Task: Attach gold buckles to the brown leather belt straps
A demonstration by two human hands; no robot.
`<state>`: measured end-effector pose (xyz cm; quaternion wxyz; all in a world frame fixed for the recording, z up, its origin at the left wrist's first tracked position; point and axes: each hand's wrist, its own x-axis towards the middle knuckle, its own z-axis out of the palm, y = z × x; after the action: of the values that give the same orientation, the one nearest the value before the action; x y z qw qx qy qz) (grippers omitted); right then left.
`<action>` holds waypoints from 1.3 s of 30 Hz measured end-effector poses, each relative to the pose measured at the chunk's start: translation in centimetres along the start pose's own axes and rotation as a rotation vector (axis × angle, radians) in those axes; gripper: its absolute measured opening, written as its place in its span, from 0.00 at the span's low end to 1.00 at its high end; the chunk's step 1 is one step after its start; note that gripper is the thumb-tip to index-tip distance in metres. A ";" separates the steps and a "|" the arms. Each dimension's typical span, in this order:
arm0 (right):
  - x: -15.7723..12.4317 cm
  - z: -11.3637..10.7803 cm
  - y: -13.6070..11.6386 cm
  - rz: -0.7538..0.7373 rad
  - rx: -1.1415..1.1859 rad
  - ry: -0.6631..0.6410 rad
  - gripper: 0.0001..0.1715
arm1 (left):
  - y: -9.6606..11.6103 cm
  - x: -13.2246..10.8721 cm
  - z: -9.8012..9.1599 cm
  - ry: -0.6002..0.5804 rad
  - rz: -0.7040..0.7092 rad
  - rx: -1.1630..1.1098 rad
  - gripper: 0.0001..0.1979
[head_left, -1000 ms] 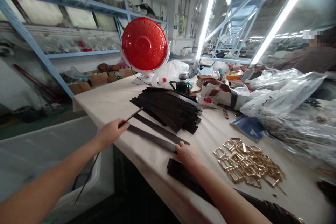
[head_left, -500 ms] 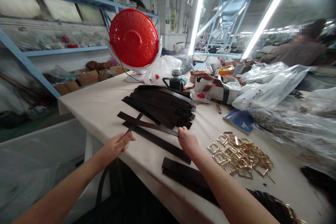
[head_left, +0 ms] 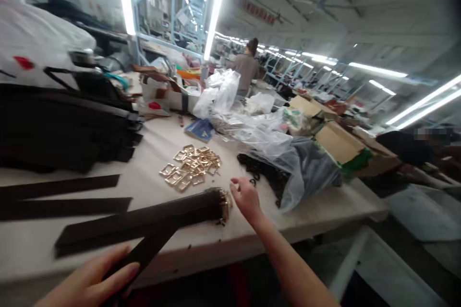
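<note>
Clock centred on the right hand, 12 at the far side. Scene partly blurred.

Left hand (head_left: 95, 276) at 8, low, at the near side of the surface (head_left: 158, 134). Its fingers grip a dark strap (head_left: 153, 247), thumb along one face. Strap runs out of that grip towards the bundle (head_left: 133, 220), its free end crossing in front of the bundle's near side; whether the two touch, cannot tell.

Right hand (head_left: 247, 196): fingers curled in, just beside the bundle's metal ends (head_left: 225, 206), which sit at 9. Anything inside the curl? Cannot tell.

Bundle lies lengthwise between left hand and buckles (head_left: 196, 165), a loose gold heap at 10. Two flat strips (head_left: 61, 187) at 9, well off, beyond the bundle's far side. Bigger dark stack (head_left: 61, 129) between 9 and 10, bottle (head_left: 88, 76) and white bag (head_left: 39, 38) behind it.

Blue booklet (head_left: 200, 129) between 10 and 11, past the heap; box (head_left: 176, 98) behind that. Clear bag (head_left: 248, 129) at 12, spread wide. Black rings (head_left: 264, 172) near, between 1 and 2; grey bag (head_left: 309, 168) at 2, crowding that side. Opened carton (head_left: 338, 144) farther along 2.

Person (head_left: 247, 69) far off at 12.
</note>
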<state>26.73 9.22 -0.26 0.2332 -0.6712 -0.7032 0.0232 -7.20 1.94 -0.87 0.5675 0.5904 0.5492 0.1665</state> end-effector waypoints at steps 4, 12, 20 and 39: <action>-0.8 -1.7 9.3 0.198 -0.108 0.029 0.14 | 3.3 3.0 4.3 -0.235 -0.047 -0.003 0.25; 3.4 -1.2 10.8 0.124 0.013 -0.173 0.02 | 8.5 4.1 7.0 -0.162 -0.029 0.026 0.20; -1.8 -0.9 -0.4 0.197 1.046 -0.301 0.18 | 9.8 3.5 7.1 -0.016 0.088 0.056 0.14; -5.6 3.3 -8.6 0.286 1.238 -0.242 0.17 | 8.9 2.6 6.3 -0.050 0.087 -0.064 0.15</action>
<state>17.44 3.98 -1.90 0.4909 -0.4923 -0.4849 0.5306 2.92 3.21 3.69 0.5917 0.5994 0.5031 0.1937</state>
